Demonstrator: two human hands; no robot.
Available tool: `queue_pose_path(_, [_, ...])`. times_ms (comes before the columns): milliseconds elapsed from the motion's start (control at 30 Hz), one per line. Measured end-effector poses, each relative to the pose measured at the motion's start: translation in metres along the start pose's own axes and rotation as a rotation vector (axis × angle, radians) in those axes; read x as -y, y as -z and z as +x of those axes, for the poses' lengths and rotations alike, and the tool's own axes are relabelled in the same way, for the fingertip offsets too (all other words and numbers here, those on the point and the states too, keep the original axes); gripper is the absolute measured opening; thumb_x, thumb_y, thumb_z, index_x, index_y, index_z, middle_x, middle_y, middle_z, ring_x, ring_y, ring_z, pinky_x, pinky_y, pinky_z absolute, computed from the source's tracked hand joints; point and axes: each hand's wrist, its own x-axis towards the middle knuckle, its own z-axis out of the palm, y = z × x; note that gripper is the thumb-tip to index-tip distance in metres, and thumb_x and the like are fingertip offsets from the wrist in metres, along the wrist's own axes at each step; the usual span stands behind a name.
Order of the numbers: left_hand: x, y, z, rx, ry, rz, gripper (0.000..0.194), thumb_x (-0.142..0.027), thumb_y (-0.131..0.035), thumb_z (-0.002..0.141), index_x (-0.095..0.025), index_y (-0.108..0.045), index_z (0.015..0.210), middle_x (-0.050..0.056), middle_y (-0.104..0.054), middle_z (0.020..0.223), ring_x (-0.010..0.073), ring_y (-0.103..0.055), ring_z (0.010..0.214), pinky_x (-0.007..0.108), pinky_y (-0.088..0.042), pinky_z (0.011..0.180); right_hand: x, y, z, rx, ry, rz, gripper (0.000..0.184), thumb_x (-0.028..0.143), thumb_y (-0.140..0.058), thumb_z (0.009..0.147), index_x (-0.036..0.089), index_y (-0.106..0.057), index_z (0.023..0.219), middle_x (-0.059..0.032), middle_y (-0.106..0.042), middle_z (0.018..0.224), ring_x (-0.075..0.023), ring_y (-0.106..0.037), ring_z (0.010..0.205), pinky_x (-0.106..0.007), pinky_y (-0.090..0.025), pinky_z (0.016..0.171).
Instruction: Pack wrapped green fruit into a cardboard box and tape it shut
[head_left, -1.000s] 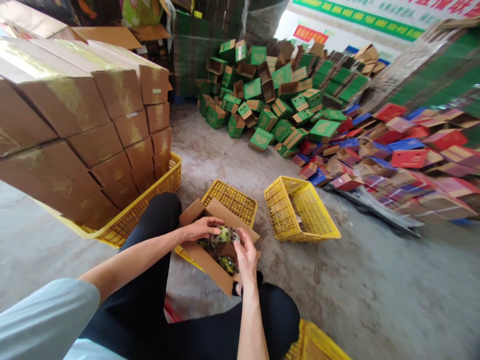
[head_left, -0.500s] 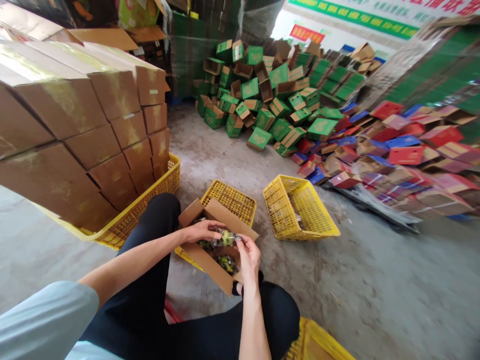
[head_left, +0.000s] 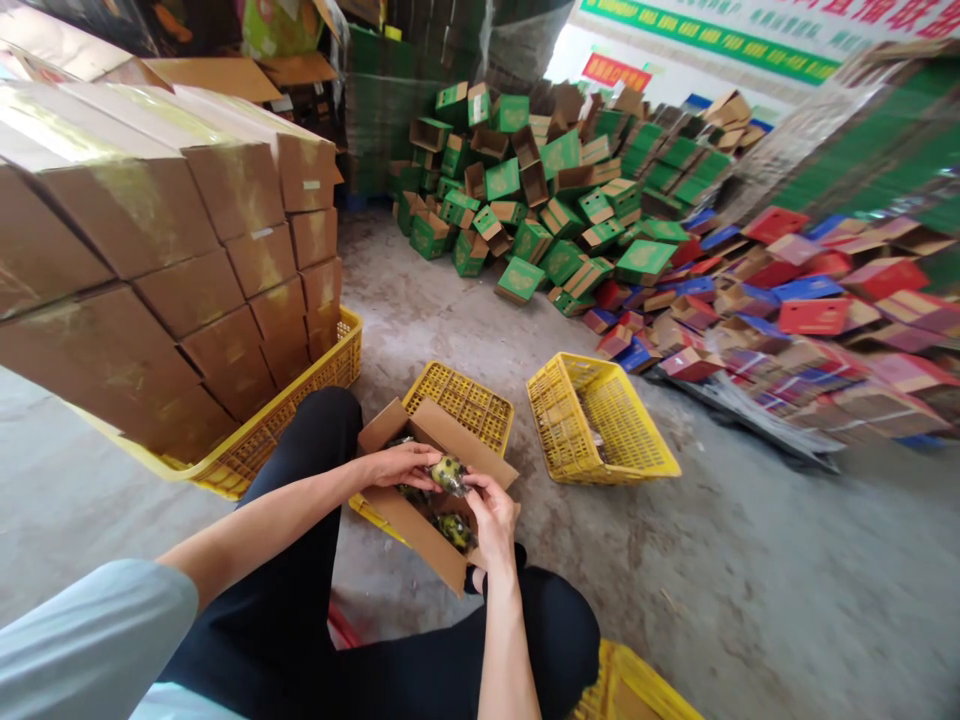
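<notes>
Between my two hands is a yellow-green, dark-spotted item in clear plastic wrap (head_left: 448,475); its exact kind is hard to make out. My left hand (head_left: 405,466) grips its left end, and my right hand (head_left: 491,515) pinches the wrap at its right end. Both are held over an open cardboard box (head_left: 420,530) with its flaps spread. Inside the box lie several more such wrapped items (head_left: 455,530), partly hidden by my hands. The box rests on an upturned yellow plastic crate (head_left: 457,400) between my legs.
At left, stacked cardboard cartons (head_left: 127,215) stand in a long yellow crate (head_left: 300,400). Another yellow crate (head_left: 559,425) sits at right, tilted. Behind are heaps of green boxes (head_left: 521,280) and red and blue boxes (head_left: 814,315). One more yellow crate (head_left: 637,685) is by my right knee.
The wrapped item has turned between my hands, and its spotted side shows more fully. My right hand has shifted slightly left and closer to my left hand.
</notes>
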Motion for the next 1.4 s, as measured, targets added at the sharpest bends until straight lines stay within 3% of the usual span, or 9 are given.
queue_pose_path(133, [-0.002, -0.001, -0.002, -0.046, -0.072, -0.050, 0.063, -0.042, -0.095, 0.069, -0.018, -0.066, 0.119, 0.010, -0.072, 0.108, 0.0218, -0.075, 0.090, 0.040, -0.059, 0.091, -0.004, 0.003, 0.002, -0.115, -0.041, 0.073, 0.024, 0.035, -0.076, 0.077, 0.024, -0.080, 0.098, -0.0076, -0.074, 0.126, -0.0302, -0.062, 0.130, -0.045, -0.048, 0.111])
queue_pose_path(267, [-0.003, -0.003, -0.004, -0.056, -0.149, -0.049, 0.063, -0.029, -0.097, 0.066, -0.019, -0.066, 0.119, 0.010, -0.067, 0.112, 0.0199, -0.071, 0.093, 0.043, -0.059, 0.091, -0.007, 0.004, 0.003, -0.200, -0.168, 0.203, 0.052, 0.046, -0.078, 0.078, 0.027, -0.071, 0.126, -0.0088, -0.069, 0.136, -0.0296, -0.066, 0.122, -0.041, -0.060, 0.092])
queue_pose_path(400, [-0.002, -0.006, -0.007, -0.009, -0.195, -0.059, 0.081, -0.020, -0.096, 0.065, -0.027, -0.060, 0.137, 0.011, -0.062, 0.127, 0.0250, -0.068, 0.109, 0.045, -0.058, 0.093, -0.010, 0.002, 0.003, -0.148, -0.277, 0.145, 0.056, 0.052, -0.086, 0.070, 0.023, -0.075, 0.115, -0.0099, -0.080, 0.106, -0.0276, -0.075, 0.095, -0.038, -0.063, 0.079])
queue_pose_path(500, [-0.001, -0.008, -0.007, -0.001, -0.194, -0.073, 0.100, -0.017, -0.096, 0.063, -0.033, -0.049, 0.150, 0.013, -0.058, 0.137, 0.0274, -0.065, 0.116, 0.045, -0.057, 0.095, -0.011, 0.002, 0.003, -0.131, -0.261, 0.094, 0.051, 0.055, -0.088, 0.066, 0.021, -0.078, 0.103, -0.0088, -0.081, 0.095, -0.0277, -0.076, 0.088, -0.039, -0.063, 0.079])
queue_pose_path(600, [-0.001, -0.009, -0.005, 0.006, -0.180, -0.044, 0.084, -0.026, -0.096, 0.066, -0.026, -0.060, 0.142, 0.015, -0.060, 0.138, 0.0276, -0.065, 0.117, 0.041, -0.056, 0.094, -0.009, 0.003, 0.003, -0.138, -0.183, 0.041, 0.049, 0.057, -0.087, 0.066, 0.021, -0.079, 0.099, -0.0089, -0.082, 0.093, -0.0291, -0.076, 0.087, -0.041, -0.062, 0.082])
queue_pose_path(733, [-0.001, -0.006, -0.002, -0.022, -0.179, 0.033, 0.057, -0.045, -0.092, 0.071, -0.015, -0.075, 0.117, 0.015, -0.071, 0.120, 0.0233, -0.070, 0.102, 0.034, -0.056, 0.088, -0.006, 0.003, 0.002, -0.107, -0.124, -0.007, 0.044, 0.055, -0.085, 0.071, 0.022, -0.081, 0.100, -0.0083, -0.082, 0.094, -0.0297, -0.076, 0.090, -0.043, -0.061, 0.087])
queue_pose_path(967, [0.002, -0.003, 0.001, -0.113, -0.192, 0.091, 0.062, -0.051, -0.093, 0.066, -0.014, -0.078, 0.114, 0.013, -0.076, 0.112, 0.0216, -0.071, 0.098, 0.031, -0.054, 0.090, -0.004, 0.002, 0.002, -0.078, -0.105, -0.046, 0.035, 0.051, -0.082, 0.075, 0.022, -0.081, 0.096, -0.0064, -0.082, 0.097, -0.0284, -0.075, 0.095, -0.042, -0.057, 0.094])
queue_pose_path(1167, [0.000, -0.006, 0.001, -0.192, -0.237, 0.150, 0.061, -0.053, -0.093, 0.064, -0.012, -0.081, 0.108, 0.012, -0.077, 0.104, 0.0208, -0.070, 0.090, 0.032, -0.052, 0.087, 0.003, -0.002, 0.002, -0.012, -0.068, 0.003, 0.043, 0.054, -0.080, 0.078, 0.023, -0.076, 0.108, -0.0085, -0.079, 0.114, -0.0287, -0.072, 0.110, -0.043, -0.054, 0.103])
queue_pose_path(1400, [-0.003, -0.008, -0.002, -0.180, -0.271, 0.210, 0.058, -0.056, -0.090, 0.067, -0.011, -0.082, 0.103, 0.015, -0.075, 0.116, 0.0193, -0.067, 0.087, 0.028, -0.051, 0.079, -0.006, 0.000, 0.002, -0.045, -0.117, -0.063, 0.039, 0.055, -0.083, 0.075, 0.021, -0.079, 0.093, -0.0068, -0.080, 0.094, -0.0271, -0.075, 0.091, -0.042, -0.059, 0.092])
